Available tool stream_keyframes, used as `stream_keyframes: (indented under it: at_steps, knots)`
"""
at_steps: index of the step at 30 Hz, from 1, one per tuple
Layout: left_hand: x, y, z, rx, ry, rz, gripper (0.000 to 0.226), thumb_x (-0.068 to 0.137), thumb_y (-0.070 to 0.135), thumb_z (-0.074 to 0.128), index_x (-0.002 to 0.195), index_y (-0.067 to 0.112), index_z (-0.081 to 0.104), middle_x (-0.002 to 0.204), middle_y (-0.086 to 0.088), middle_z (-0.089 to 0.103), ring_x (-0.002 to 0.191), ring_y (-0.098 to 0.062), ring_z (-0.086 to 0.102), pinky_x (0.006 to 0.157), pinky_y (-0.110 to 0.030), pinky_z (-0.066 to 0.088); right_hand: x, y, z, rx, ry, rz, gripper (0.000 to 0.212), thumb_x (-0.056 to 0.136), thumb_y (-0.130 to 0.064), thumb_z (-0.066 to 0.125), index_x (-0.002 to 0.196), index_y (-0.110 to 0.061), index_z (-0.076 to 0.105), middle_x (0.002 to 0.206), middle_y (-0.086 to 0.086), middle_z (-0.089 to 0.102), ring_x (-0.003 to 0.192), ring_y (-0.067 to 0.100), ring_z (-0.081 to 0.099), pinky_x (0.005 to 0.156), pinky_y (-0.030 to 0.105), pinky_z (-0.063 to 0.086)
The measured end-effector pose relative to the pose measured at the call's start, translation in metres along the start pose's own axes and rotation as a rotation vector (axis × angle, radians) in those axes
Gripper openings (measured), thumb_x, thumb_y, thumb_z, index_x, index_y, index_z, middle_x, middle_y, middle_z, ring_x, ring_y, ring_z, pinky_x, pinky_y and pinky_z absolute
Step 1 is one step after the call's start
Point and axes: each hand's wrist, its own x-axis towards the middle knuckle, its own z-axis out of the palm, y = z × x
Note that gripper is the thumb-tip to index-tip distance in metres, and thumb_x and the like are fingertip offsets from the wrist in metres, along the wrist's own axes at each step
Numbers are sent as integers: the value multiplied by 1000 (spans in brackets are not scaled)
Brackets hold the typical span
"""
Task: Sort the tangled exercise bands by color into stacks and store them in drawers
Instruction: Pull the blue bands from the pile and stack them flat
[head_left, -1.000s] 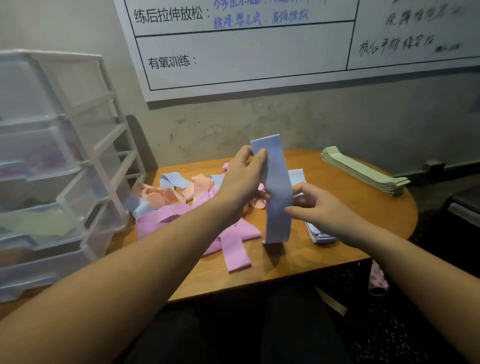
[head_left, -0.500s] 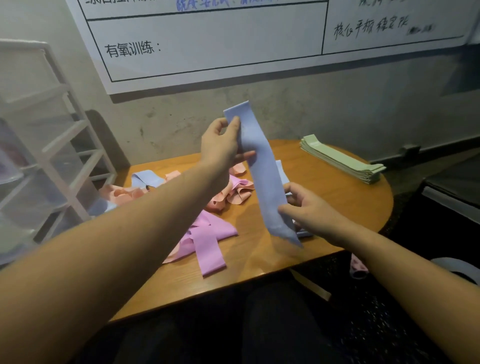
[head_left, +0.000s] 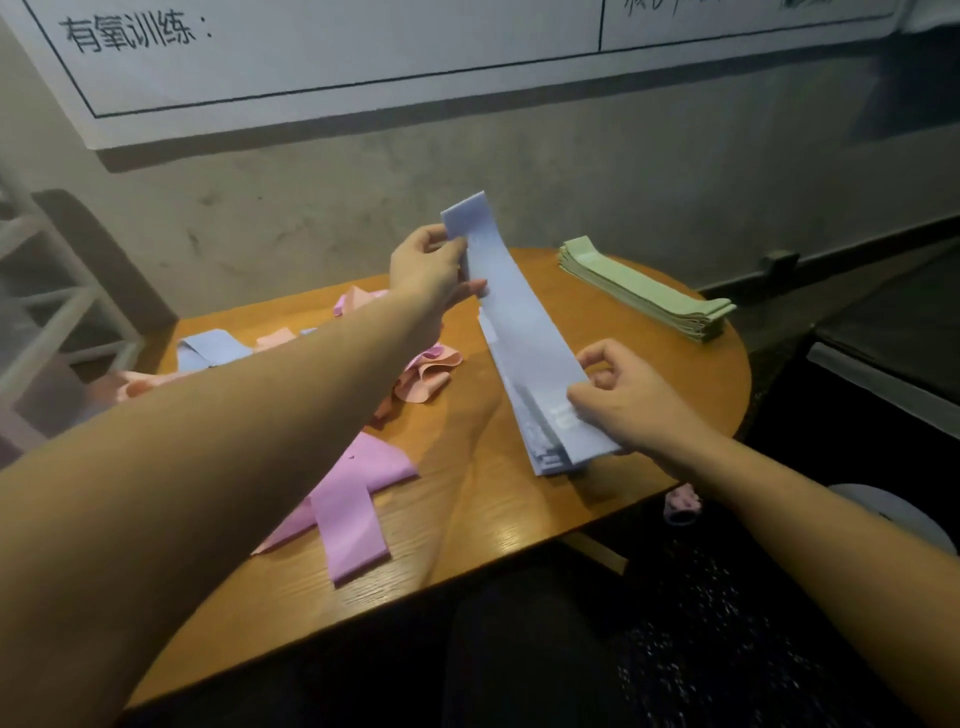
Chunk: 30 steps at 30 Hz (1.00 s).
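Blue band (head_left: 524, 317) stretched slanting over blue stack (head_left: 540, 441) on table (head_left: 519, 525); top end pinched by left hand (head_left: 428, 270), lower end pinched by right hand (head_left: 618, 395), fingers curled. Stack count unreadable, mostly covered. Tangled pile (head_left: 363, 467) partly hidden behind left forearm: pink, peach, one loose blue visible. One green stack (head_left: 649, 291) at far edge. Drawer unit (head_left: 47, 312) cut off at left.
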Motion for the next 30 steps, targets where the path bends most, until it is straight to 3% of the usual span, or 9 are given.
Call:
stream_keyframes:
  at_steps: [4,8,11,17,21,24,26,28,30]
  knots:
    - [18,-15,12,49,-7,-22,11,99,8,61,110,9,65,115,-17,69,91,-27,71,61,-25,58,11,10,-9,8,-5,42,28,89,-15,63,110,-29,50,86,13,65,64,13,59,38,22,38]
    - [41,-30,17,107,18,-30,15,97,4,62,112,6,63,107,-15,68,80,-23,68,57,-23,56,24,14,-11,104,-84,66,31,93,-14,66,119,-22,51,81,8,61,48,3,53,36,21,36]
    - [56,-46,16,170,40,-54,20,96,3,63,116,5,62,107,-15,67,73,-20,66,56,-23,57,33,19,-7,110,-85,49,31,94,-11,65,121,-18,51,81,11,57,38,5,47,34,20,33]
    - [66,-77,16,328,29,-133,19,98,16,65,117,17,66,105,-4,70,76,-16,70,66,-27,62,48,43,6,-59,-124,13,35,91,-17,70,121,-22,54,75,4,55,39,9,47,40,24,37]
    - [64,-84,17,364,8,-154,24,99,18,63,123,17,63,107,-5,68,85,-18,71,50,-17,52,48,55,7,-300,-122,-84,42,87,-28,73,125,-29,56,71,-7,54,61,4,52,64,27,46]
    - [64,-86,20,372,-1,-128,26,97,17,67,122,18,62,109,-9,67,92,-22,71,51,-16,53,42,60,6,-477,-83,-183,39,87,-41,68,123,-36,56,77,-9,52,73,6,51,69,32,45]
    - [67,-87,21,392,-25,-103,24,95,17,69,118,20,63,108,-8,68,89,-19,71,56,-19,56,41,62,5,-580,-50,-275,43,87,-46,64,128,-38,55,97,-14,53,92,6,46,81,28,41]
    - [69,-88,22,424,-49,-81,23,94,19,70,116,22,63,106,-6,68,87,-17,71,62,-22,59,42,63,4,-623,-70,-303,50,89,-48,61,136,-38,51,127,-15,48,120,8,38,102,33,35]
    - [71,-91,21,463,-56,-78,24,94,20,70,116,22,63,104,-4,68,85,-18,71,64,-26,62,44,61,3,-639,-105,-291,53,91,-49,59,142,-39,47,145,-14,40,137,7,27,113,37,26]
